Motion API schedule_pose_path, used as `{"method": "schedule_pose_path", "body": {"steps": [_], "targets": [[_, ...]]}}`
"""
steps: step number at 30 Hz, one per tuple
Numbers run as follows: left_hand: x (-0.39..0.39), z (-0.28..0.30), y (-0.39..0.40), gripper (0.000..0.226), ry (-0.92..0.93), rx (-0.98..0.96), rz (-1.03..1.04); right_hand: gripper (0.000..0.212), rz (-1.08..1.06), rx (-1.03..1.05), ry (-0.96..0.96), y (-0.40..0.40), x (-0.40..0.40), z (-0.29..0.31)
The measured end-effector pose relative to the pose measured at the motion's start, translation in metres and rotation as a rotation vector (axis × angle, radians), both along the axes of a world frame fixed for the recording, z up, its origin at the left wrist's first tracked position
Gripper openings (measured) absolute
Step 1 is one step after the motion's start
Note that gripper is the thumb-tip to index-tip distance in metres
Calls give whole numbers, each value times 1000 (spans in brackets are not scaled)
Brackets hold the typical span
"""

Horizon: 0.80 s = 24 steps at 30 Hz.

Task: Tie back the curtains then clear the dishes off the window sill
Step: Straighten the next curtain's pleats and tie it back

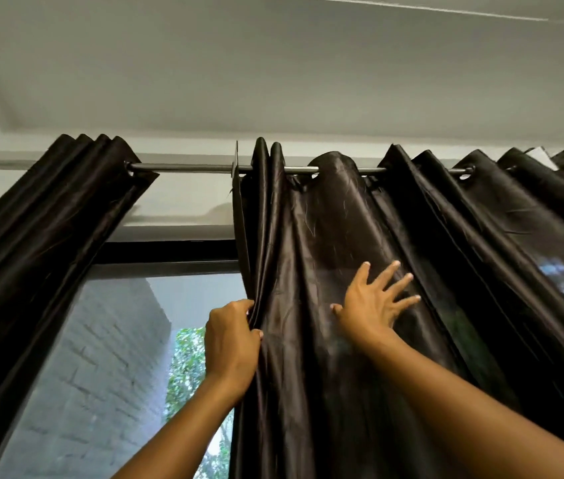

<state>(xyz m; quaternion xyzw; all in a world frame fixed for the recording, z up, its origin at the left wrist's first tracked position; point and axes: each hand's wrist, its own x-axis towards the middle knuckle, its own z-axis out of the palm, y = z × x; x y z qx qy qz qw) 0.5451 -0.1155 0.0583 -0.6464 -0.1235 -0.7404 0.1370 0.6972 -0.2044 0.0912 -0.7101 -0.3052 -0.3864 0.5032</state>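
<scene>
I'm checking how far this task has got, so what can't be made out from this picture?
Head view only:
- Window sill and dishes: cut off below the bottom edge.
- Any tie-backs: none in view.
- Right curtain: hides the window behind it; its far end runs off the right edge.
- Left hand: its fingertips are buried in the curtain's edge fold.
- Left curtain: lower part cut off.
- Right hand: spread on the fabric, slightly blurred.

Both arms reach up: the left hand (232, 344) pinches the dark glossy satin curtain's (311, 236) edge; the right hand (372, 300), fingers (403, 281) spread, presses flat beside it.
</scene>
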Motion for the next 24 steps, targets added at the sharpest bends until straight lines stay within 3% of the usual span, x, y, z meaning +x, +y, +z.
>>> {"method": "schedule_pose_path", "body": {"steps": [2, 4, 8, 15, 19, 22, 24], "targets": [[2, -1, 2, 33, 21, 19, -2, 92, 46, -4, 40, -1, 14, -3], [2, 0, 2, 38, 23, 17, -4, 80, 47, 13, -12, -2, 21, -4], [1, 0, 2, 42, 18, -29, -46, 17, 86, 101, -207, 2, 17, -4], [-21, 2, 13, 27, -6, -96, -90, 14, 498, 29, -418, 28, -71, 15], [-52, 6, 27, 12, -74, -156, -111, 39, 557, -84, -510, 34, -132, 35], [-75, 9, 26, 20, 33, -193, -248, 28, 499, -170, -536, 37, -123, 44], [-74, 14, 22, 25, 128, -219, -397, 5, 464, -212, -505, 34, -108, 40]]}}
